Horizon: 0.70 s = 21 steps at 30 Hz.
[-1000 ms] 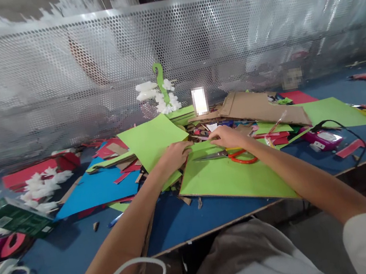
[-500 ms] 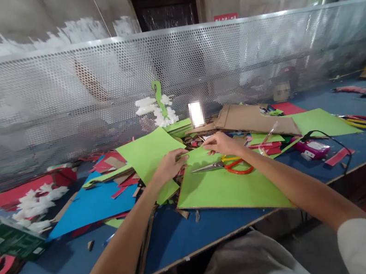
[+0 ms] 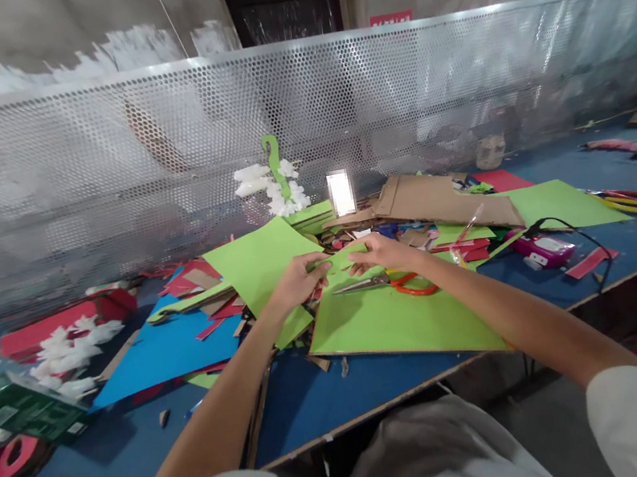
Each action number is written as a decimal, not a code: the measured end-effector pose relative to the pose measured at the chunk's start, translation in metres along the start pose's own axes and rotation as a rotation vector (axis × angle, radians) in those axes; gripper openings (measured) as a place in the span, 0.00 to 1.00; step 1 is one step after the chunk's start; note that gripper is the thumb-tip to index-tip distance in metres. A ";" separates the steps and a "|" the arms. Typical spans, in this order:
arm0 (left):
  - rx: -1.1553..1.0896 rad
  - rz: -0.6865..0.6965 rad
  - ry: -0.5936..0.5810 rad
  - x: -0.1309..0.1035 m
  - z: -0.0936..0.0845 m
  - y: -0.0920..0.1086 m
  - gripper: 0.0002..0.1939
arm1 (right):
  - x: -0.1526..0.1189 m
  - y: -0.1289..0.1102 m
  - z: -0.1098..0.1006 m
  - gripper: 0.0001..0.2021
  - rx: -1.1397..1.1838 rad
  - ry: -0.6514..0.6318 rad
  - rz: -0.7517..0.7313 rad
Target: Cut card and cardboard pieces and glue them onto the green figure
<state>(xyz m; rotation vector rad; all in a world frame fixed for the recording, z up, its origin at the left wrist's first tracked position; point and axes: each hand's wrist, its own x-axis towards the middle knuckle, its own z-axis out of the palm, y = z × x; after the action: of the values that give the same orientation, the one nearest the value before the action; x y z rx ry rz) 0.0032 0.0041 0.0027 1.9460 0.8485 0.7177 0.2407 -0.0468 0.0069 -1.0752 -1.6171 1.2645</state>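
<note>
My left hand [image 3: 301,278] is closed, its thumb and fingers pinching the left end of a small green piece [image 3: 344,257]. On the right end of that piece, my right hand [image 3: 373,254] has its fingers closed too. Both hands hover over the far part of a large green sheet [image 3: 393,319] near the table's front edge. Scissors with orange and yellow handles [image 3: 411,282] lie on this sheet below my right hand, partly behind the forearm. Another green sheet [image 3: 264,260] lies beyond my left hand.
A blue sheet [image 3: 172,352], a green box [image 3: 23,410] and white paper flowers [image 3: 69,353] are at left. Brown cardboard [image 3: 441,206] lies behind my right hand; a purple device [image 3: 546,249] and more scissors [image 3: 630,201] are at right. A perforated metal screen [image 3: 404,94] stands behind.
The small green piece between my hands now shows raised and curved. My right hand's fingers have curled in a little, and the view has shifted slightly.
</note>
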 end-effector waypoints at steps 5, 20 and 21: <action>0.041 0.003 0.007 0.000 0.001 0.001 0.28 | 0.006 0.010 0.002 0.13 0.094 -0.009 0.017; -0.001 0.088 0.067 0.007 -0.004 -0.010 0.31 | 0.005 -0.003 0.006 0.02 -0.054 0.244 -0.033; -0.029 0.096 0.081 0.008 -0.007 -0.012 0.32 | 0.005 -0.003 0.004 0.02 -0.043 0.256 -0.020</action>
<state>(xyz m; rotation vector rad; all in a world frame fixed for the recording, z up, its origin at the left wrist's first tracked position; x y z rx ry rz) -0.0005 0.0183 -0.0035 1.9532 0.7931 0.8656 0.2352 -0.0434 0.0101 -1.1929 -1.4617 1.0361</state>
